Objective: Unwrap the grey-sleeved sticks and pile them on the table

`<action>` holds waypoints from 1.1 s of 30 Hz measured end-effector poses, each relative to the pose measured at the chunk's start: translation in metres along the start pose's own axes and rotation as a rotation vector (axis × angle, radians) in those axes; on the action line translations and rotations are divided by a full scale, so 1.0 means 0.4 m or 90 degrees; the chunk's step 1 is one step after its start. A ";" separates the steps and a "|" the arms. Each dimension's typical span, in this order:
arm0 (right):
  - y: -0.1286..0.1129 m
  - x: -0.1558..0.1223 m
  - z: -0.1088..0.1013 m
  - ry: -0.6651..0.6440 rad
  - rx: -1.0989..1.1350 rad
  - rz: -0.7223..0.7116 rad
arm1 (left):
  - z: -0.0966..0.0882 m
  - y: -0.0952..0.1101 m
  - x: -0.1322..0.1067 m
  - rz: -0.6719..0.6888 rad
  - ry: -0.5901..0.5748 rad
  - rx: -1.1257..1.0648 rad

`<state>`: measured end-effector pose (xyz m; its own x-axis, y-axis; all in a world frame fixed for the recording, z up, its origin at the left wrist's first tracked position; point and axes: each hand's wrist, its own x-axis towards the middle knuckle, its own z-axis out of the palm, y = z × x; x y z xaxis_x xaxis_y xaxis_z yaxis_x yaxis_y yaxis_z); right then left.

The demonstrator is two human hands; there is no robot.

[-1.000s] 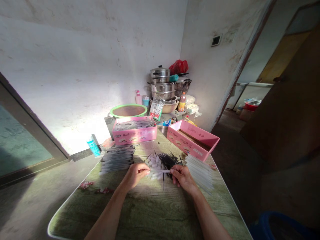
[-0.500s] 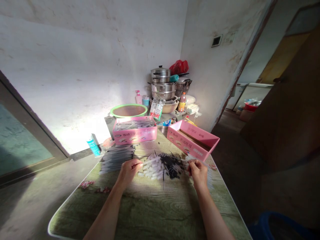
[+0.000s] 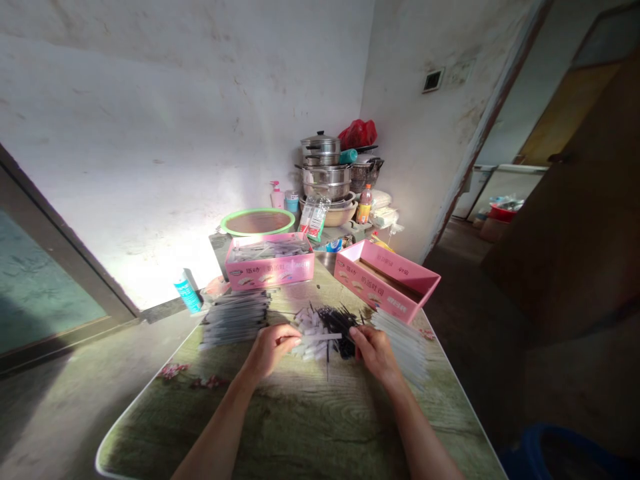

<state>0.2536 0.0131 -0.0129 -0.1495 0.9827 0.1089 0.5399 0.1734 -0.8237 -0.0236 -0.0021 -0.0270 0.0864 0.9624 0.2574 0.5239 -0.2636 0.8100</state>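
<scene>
My left hand [image 3: 270, 348] and my right hand [image 3: 373, 350] pinch the two ends of a thin white stick-like piece [image 3: 320, 339], holding it level just above the table [image 3: 300, 420]. Behind it lie a heap of small white pieces [image 3: 307, 323] and a heap of thin black sticks [image 3: 337, 321]. A stack of grey flat packets [image 3: 234, 317] lies left of my left hand. A fan of clear sleeves [image 3: 403, 343] lies right of my right hand. Both hands are closed on the white piece.
Two pink boxes stand at the table's far side, one filled [image 3: 270, 259] and one open [image 3: 385, 279]. Behind them are a green basin [image 3: 257, 221], stacked steel pots [image 3: 324, 167] and bottles. A blue tube box [image 3: 187, 291] sits at left. A doorway opens at right.
Half a second ago my right hand was at the clear sleeves at right; it has come back to the middle, and both hands now hold a white piece between them.
</scene>
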 end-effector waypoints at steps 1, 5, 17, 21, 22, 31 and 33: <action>-0.004 -0.003 0.012 -0.051 0.066 0.014 | 0.004 0.005 -0.001 0.002 -0.013 -0.001; -0.004 -0.009 0.052 -0.172 0.236 0.063 | 0.015 0.014 -0.002 0.010 -0.050 -0.018; 0.007 -0.008 0.060 -0.129 0.350 0.129 | 0.016 0.007 0.001 -0.067 -0.093 -0.227; 0.005 -0.003 0.043 -0.107 0.362 0.128 | 0.007 0.001 0.008 -0.054 -0.034 -0.211; 0.005 -0.001 0.037 -0.092 0.360 0.123 | 0.005 -0.004 0.009 -0.050 -0.007 -0.200; 0.029 0.009 -0.122 0.265 0.126 0.029 | 0.012 -0.004 0.017 0.069 0.048 0.051; 0.048 0.000 -0.184 0.305 0.053 0.074 | 0.018 -0.001 0.021 0.093 0.050 0.065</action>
<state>0.3252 0.0210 0.0121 0.3159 0.9178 0.2403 0.4588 0.0740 -0.8855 -0.0169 0.0066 -0.0291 0.1028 0.9053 0.4121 0.5947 -0.3880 0.7041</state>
